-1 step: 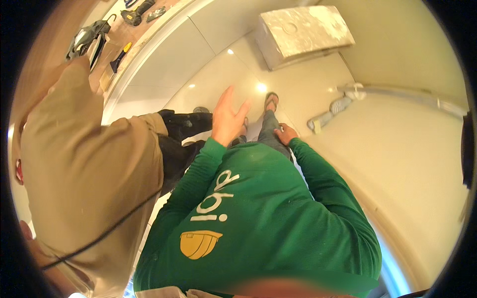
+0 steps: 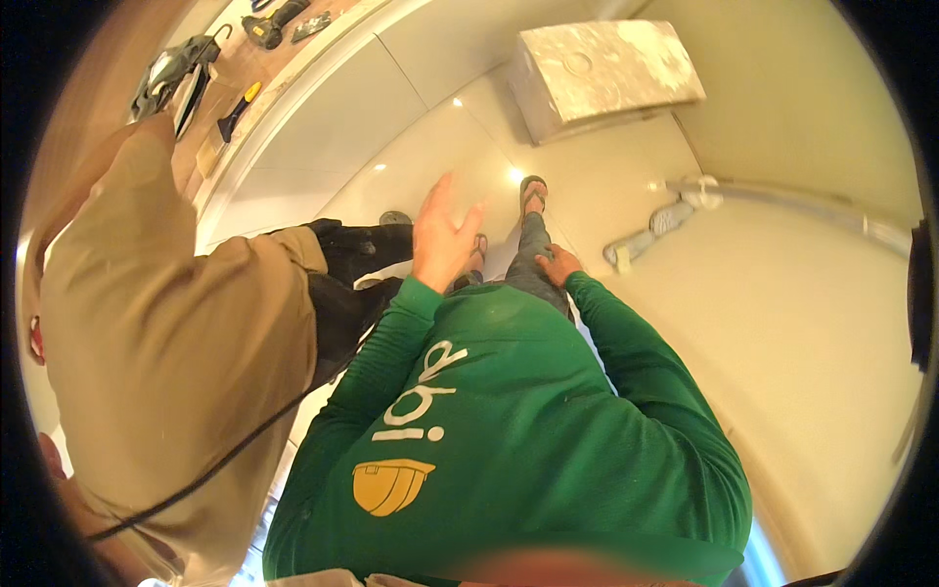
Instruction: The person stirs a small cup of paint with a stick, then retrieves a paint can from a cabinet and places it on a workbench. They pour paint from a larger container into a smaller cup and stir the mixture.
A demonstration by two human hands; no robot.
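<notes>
My left hand (image 2: 443,240) is raised in front of my body, its fingers stretched out and the thumb apart, with nothing in it. On my thigh (image 2: 529,256) rests my right hand (image 2: 559,265), fingers lying loosely against the dark trousers and holding no object. Both arms are in green sleeves. Close by on my left stands another person in a tan shirt (image 2: 186,313) and dark trousers; a black cord (image 2: 230,455) runs across the shirt. That person's hands are not clearly visible.
A pale, stained box-like block (image 2: 606,73) stands on the glossy floor ahead. Right of it, a grey strip-like object (image 2: 650,230) lies near a long metal bar (image 2: 802,203). At upper left, a ledge holds a power drill (image 2: 264,31), a yellow-and-black hand tool (image 2: 238,112) and a dark bag (image 2: 166,73).
The view has shifted very slightly. Both hands keep nearly the same pose.
</notes>
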